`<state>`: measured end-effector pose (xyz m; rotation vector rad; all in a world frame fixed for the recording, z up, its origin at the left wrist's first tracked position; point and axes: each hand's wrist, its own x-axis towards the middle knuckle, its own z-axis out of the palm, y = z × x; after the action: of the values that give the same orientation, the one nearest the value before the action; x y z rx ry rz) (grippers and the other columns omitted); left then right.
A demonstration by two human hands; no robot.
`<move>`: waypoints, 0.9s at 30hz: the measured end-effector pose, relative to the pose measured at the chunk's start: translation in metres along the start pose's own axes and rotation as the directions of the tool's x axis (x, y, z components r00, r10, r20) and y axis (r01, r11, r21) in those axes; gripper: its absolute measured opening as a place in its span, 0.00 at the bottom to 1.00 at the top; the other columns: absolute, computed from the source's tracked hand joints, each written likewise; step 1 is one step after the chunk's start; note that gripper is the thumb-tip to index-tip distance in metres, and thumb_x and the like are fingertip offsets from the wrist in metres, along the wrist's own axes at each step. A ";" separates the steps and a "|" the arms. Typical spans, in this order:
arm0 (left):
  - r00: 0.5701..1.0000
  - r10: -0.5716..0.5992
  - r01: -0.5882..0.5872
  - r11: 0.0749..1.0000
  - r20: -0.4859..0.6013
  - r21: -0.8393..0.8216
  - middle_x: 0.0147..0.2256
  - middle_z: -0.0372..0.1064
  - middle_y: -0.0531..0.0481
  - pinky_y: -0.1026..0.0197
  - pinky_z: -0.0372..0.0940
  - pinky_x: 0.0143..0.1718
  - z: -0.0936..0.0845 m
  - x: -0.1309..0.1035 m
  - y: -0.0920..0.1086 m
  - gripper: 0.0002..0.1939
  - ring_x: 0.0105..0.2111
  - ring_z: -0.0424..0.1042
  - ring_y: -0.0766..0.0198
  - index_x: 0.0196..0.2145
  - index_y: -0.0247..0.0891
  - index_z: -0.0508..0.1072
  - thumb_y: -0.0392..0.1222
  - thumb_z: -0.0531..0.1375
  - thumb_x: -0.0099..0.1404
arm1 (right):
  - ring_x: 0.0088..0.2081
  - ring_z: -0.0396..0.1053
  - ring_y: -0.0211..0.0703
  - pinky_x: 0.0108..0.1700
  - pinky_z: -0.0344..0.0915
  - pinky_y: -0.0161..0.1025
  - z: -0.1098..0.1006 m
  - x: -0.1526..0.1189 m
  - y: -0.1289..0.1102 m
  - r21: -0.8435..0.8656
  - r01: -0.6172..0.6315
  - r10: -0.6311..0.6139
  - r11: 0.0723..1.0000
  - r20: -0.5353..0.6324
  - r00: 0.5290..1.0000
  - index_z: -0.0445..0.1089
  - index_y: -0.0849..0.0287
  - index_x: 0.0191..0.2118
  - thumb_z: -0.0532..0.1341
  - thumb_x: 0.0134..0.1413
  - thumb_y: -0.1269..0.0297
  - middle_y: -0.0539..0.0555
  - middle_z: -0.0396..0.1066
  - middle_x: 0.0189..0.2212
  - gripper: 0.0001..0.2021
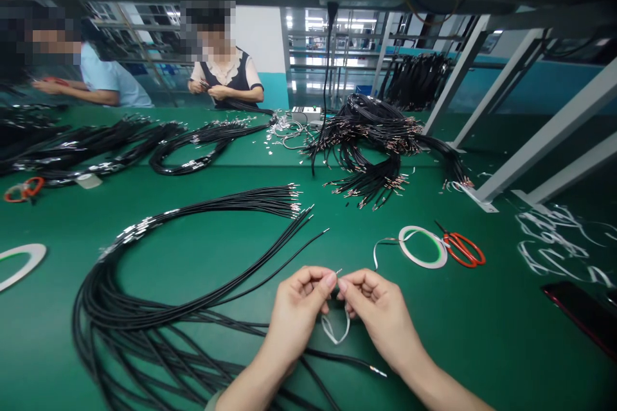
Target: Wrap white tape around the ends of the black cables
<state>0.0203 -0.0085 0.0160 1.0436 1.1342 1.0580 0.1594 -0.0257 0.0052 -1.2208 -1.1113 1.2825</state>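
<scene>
White strip (336, 341) loops from pinched right fingers (351, 293) (left fingers (322, 289) pinch a wire tip (339, 271)).

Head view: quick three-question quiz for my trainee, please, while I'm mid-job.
1. True or false: the left hand and right hand are held far apart.
2. What lies immediately left of the orange-handled scissors at picture right? A) mug B) tape roll C) pliers
3. Fill in the colour: a ____ strip loops down between the hands.

Key: 1. False, they nearly meet. 2. B. 3. White.
</scene>
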 end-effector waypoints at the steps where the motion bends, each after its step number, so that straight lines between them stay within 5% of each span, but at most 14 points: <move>1: 1.000 -0.020 0.020 1.000 0.019 -0.022 0.25 0.71 0.51 0.70 0.62 0.24 -0.002 0.001 0.000 0.11 0.22 0.65 0.72 0.33 0.33 0.75 0.43 0.66 0.54 | 0.24 0.64 0.37 0.27 0.62 0.33 0.000 0.000 0.000 -0.004 0.002 -0.002 1.000 -0.005 1.000 0.72 0.62 0.31 0.63 0.52 0.57 0.50 0.70 0.23 0.11; 10: 0.997 -0.045 0.044 0.999 -0.069 -0.015 0.25 0.73 0.50 0.66 0.68 0.26 -0.003 0.001 -0.006 0.10 0.22 0.71 0.67 0.31 0.32 0.75 0.42 0.66 0.53 | 0.26 0.67 0.38 0.28 0.62 0.33 0.002 -0.003 0.000 -0.019 0.022 -0.022 1.000 -0.027 0.999 0.73 0.61 0.32 0.63 0.53 0.58 0.51 0.71 0.25 0.10; 27: 0.998 -0.060 0.060 0.998 0.031 0.000 0.16 0.67 0.55 0.70 0.59 0.20 -0.004 -0.002 -0.003 0.13 0.16 0.64 0.72 0.27 0.32 0.71 0.47 0.63 0.58 | 0.27 0.64 0.37 0.29 0.60 0.32 0.002 -0.006 -0.009 -0.075 0.066 -0.065 0.995 0.015 0.998 0.71 0.60 0.31 0.59 0.58 0.60 0.49 0.68 0.24 0.09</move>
<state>0.0168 -0.0107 0.0132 1.0159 1.1334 0.9915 0.1576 -0.0313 0.0146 -1.2237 -1.2084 1.2094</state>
